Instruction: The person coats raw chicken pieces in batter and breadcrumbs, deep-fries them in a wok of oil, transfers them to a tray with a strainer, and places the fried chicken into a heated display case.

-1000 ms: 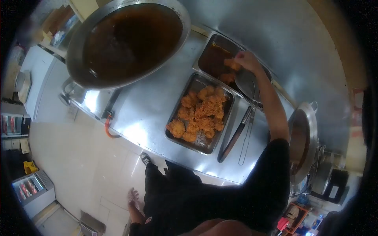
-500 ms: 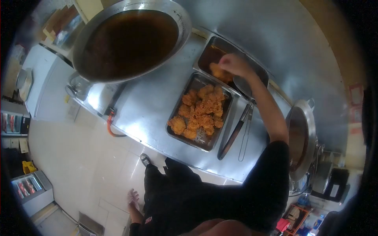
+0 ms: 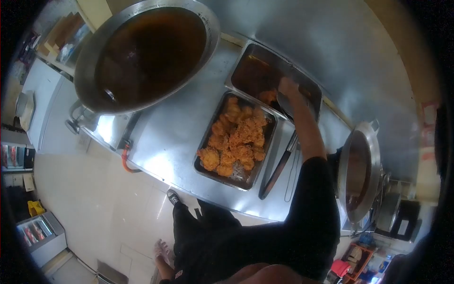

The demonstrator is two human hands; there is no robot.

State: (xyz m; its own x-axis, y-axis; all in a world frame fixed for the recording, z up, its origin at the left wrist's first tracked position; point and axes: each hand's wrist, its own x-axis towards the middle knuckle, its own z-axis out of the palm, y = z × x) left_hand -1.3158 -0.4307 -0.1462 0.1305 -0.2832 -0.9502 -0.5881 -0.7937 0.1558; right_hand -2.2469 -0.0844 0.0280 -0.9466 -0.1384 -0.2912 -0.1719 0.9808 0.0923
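My right hand (image 3: 287, 88) reaches down into the back metal tray (image 3: 240, 71), which holds dark brown liquid. Its fingertips are hidden, and I cannot tell whether they grip anything. Just left of this hand lies a piece of fried chicken (image 3: 267, 97). A round metal utensil head (image 3: 285, 105) rests in the same tray under my wrist. In front stands a second metal tray (image 3: 200, 168) heaped with golden fried chicken pieces (image 3: 239, 137). My left hand (image 3: 162, 251) hangs low beside my body, away from the counter, fingers apart and holding nothing; it seems to wear a clear glove.
A large wok of dark liquid (image 3: 90, 97) stands at the left, another wok (image 3: 373, 189) at the right. A dark-handled utensil (image 3: 276, 175) and a thin wire handle (image 3: 292, 182) lie on the steel counter (image 3: 165, 137). An orange hose (image 3: 125, 158) hangs off its front edge.
My right hand has moved from a chicken piece in the back tray to farther right and lower there. Chicken now covers the front tray's upper left corner, which was bare. The view has shifted slightly.
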